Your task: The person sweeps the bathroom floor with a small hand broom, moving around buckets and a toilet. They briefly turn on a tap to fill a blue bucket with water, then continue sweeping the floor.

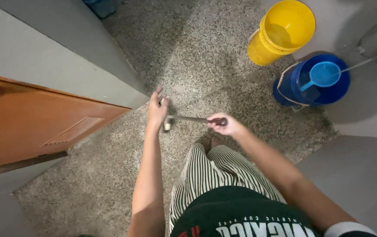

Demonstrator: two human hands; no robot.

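Observation:
A hammer (188,119) with a thin metal shaft is held level in front of me. My right hand (226,124) is closed around its dark handle end. My left hand (157,108) is at the head end on the left, palm against the hammer head, fingers spread and pointing up. Below the hands I see my striped trousers (215,171) and dark shirt. I stand on a speckled stone floor (197,57).
An orange-brown wooden door (35,123) with a louvred vent stands open at the left, beside a grey wall (57,52). A yellow bucket (283,30) and a blue bucket (315,81) holding a blue dipper stand at the far right. A metal pipe runs along the right wall.

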